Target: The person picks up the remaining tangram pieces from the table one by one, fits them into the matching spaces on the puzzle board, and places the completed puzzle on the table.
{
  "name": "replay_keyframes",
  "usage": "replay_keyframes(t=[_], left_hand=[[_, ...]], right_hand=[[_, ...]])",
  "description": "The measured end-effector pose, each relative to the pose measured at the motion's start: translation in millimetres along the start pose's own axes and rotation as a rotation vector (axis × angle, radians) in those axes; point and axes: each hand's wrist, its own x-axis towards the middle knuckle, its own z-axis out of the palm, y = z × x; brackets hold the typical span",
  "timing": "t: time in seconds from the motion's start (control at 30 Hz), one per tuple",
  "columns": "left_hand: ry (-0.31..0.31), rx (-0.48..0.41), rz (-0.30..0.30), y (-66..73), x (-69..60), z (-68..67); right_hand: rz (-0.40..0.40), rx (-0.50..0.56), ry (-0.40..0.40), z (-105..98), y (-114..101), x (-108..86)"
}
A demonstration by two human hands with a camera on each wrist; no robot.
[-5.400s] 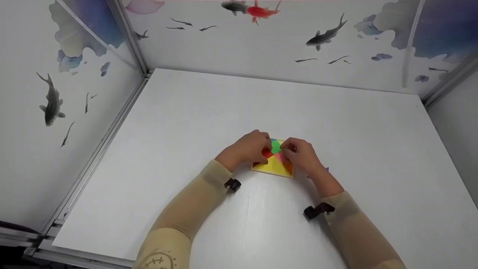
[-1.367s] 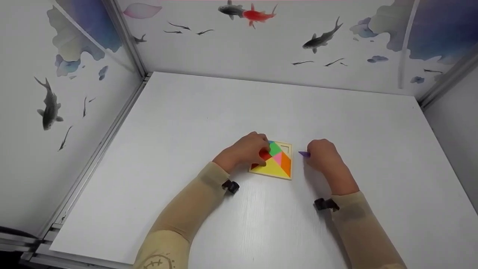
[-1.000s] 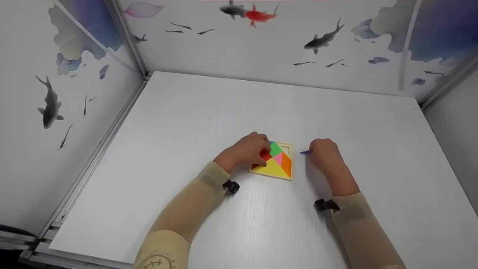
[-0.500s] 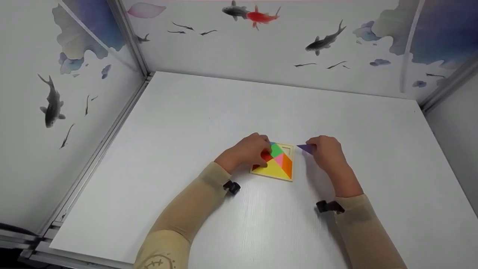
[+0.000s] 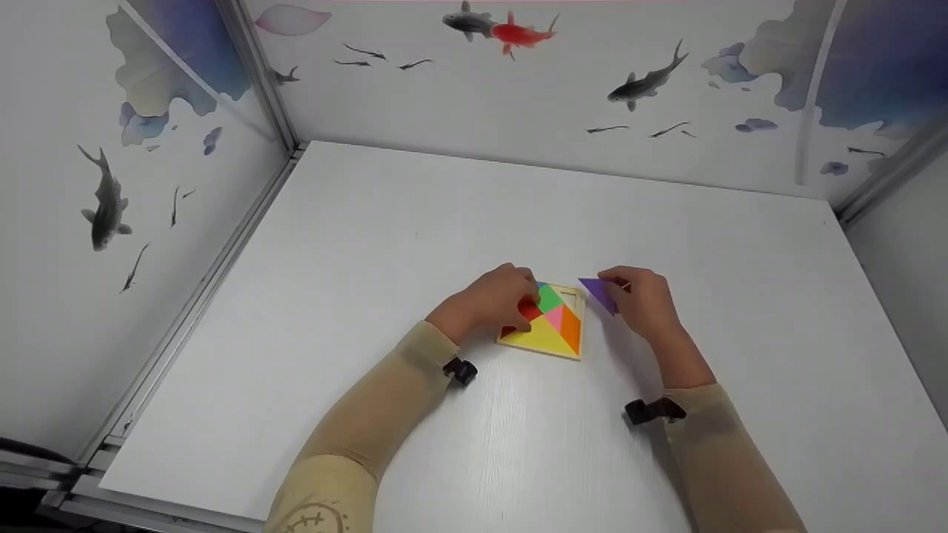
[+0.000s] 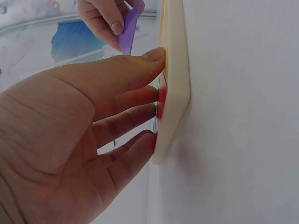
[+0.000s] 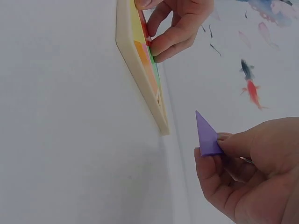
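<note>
A square wooden tangram tray [image 5: 537, 352] lies on the table, holding yellow [image 5: 544, 337], orange [image 5: 569, 329], pink, green [image 5: 549, 298], red and blue pieces. At its far right corner a bare recess [image 5: 570, 297] shows. My left hand [image 5: 492, 296] rests on the tray's left side; in the left wrist view its thumb and extended fingertips [image 6: 150, 95] touch the face of the pieces, hiding part of them. Just right of the tray, my right hand [image 5: 646, 300] pinches a purple triangle tangram piece [image 5: 597, 293] between thumb and fingers, tilted and lifted off the table.
The white table [image 5: 415, 192] spreads around the tray, with fish-patterned panels [image 5: 415, 96] along its back and left. Both wrists carry small black cameras [image 5: 461, 371].
My right hand left the tray, took up the purple triangle on the right, turned it flatter to view, and brought it left towards the tray's corner. The left hand stayed put.
</note>
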Motion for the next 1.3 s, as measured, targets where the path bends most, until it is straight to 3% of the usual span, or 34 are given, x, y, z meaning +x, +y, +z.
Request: replay_keyframes(t=[0.27,0.6,0.77,0.97,1.3], left_hand=[[0.002,0.004,0.006,-2.4,1.0,1.6],[-0.012,-0.022,0.001,-0.1,-1.2,1.0],[-0.002,-0.021,-0.002,-0.8,-0.9,1.8],[0.003,-0.005,0.013,-0.1,-1.3,-2.2],[0.007,0.003,0.009,-1.3,0.0,-0.7]], right_hand=[[0.035,0.076,-0.029,11,-1,1.8],[0.053,0.083,-0.030,14,-3,0.0],[0.047,0.062,-0.051,19,-13,2.8],[-0.020,-0.005,-0.057,24,-27,11.8],[-0.006,-0.009,-0.080,26,-21,19.4]])
